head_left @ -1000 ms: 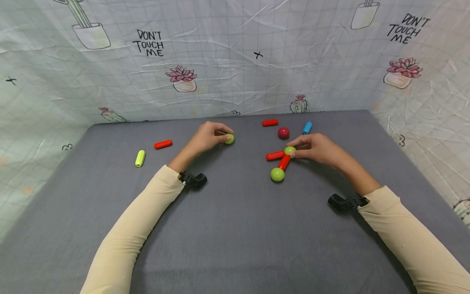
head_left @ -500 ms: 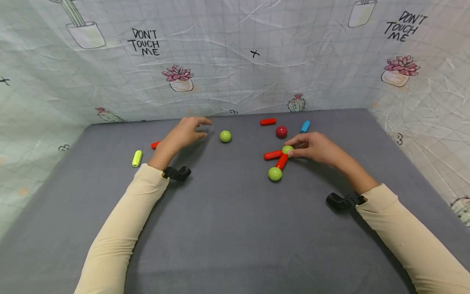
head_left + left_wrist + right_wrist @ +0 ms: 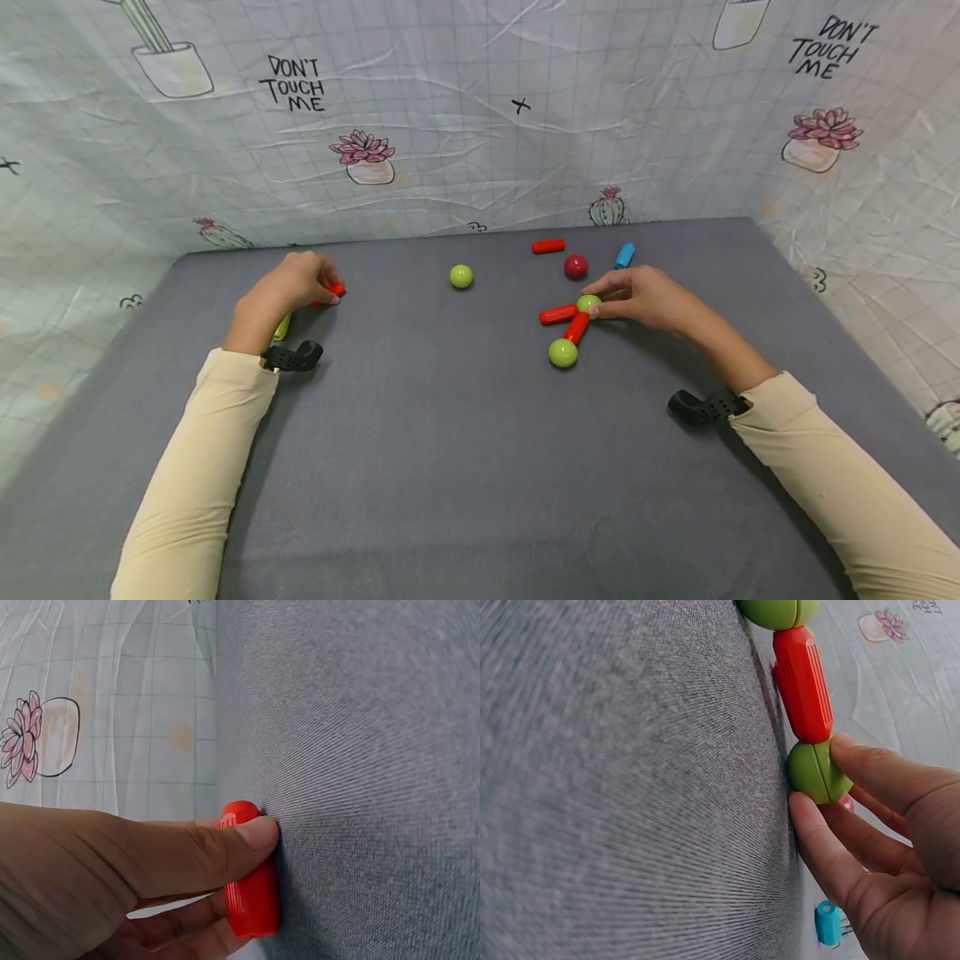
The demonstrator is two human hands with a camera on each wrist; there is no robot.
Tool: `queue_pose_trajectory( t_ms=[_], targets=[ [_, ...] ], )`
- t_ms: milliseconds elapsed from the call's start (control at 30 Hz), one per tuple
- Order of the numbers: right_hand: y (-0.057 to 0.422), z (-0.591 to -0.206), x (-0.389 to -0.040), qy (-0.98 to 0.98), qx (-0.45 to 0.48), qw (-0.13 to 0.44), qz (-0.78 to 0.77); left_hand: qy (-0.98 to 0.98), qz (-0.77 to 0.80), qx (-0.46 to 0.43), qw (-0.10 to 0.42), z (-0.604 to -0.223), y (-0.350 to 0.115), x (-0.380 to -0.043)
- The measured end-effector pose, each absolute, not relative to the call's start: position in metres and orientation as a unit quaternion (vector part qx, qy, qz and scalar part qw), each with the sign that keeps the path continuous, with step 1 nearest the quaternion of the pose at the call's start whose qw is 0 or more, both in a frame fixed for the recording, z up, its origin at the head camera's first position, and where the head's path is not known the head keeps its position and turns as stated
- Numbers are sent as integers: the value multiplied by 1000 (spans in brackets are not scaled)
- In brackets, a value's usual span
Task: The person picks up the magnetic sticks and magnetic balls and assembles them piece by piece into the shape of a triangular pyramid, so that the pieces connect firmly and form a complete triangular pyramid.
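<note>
On the left of the table, my left hand (image 3: 281, 287) pinches a loose red toy rod (image 3: 253, 900) between thumb and fingers; the rod lies at the tabletop. A yellow-green rod (image 3: 282, 327) is partly hidden behind this hand. My right hand (image 3: 648, 298) holds a green ball (image 3: 810, 774) between thumb and fingertips. Joined to that ball are two red rods, one pointing left (image 3: 558, 314) and one running toward the front (image 3: 577, 327). A second green ball (image 3: 562, 352) sits on the front rod's far end.
A loose green ball (image 3: 461, 276) lies at the middle back of the grey table (image 3: 465, 450). Behind the joined pieces are a dark red ball (image 3: 576, 267), another red rod (image 3: 548, 246) and a blue rod (image 3: 625, 255). A patterned cloth (image 3: 442, 108) hangs behind the table.
My left hand has let go of the loose green ball, moved left and taken hold of the red rod. My right hand stays on the green ball of the joined pieces.
</note>
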State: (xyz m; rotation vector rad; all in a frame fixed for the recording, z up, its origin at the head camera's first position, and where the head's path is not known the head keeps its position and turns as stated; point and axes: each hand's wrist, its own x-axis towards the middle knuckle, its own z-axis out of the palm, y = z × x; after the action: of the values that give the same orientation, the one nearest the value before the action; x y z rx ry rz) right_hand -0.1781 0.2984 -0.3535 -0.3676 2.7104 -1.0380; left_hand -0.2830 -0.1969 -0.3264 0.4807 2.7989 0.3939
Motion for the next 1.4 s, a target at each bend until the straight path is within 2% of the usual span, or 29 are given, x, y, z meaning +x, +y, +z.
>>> queue_pose_trajectory(
  t_ms=[267,500,733,1400],
  targets=[
    [298,-353,-177,919,-125,108,-357,968,135,167,129,-328,-193,-283],
    [298,-353,-177,919,-123,111,-357,958,147,185,165,-325,-186,-280],
    [298,-354,-176,915,-127,112,-365,956,148,189,171,-325,-180,-281],
    [298,-353,-176,917,-125,103,-365,956,160,197,147,-329,-174,-279]
  ],
)
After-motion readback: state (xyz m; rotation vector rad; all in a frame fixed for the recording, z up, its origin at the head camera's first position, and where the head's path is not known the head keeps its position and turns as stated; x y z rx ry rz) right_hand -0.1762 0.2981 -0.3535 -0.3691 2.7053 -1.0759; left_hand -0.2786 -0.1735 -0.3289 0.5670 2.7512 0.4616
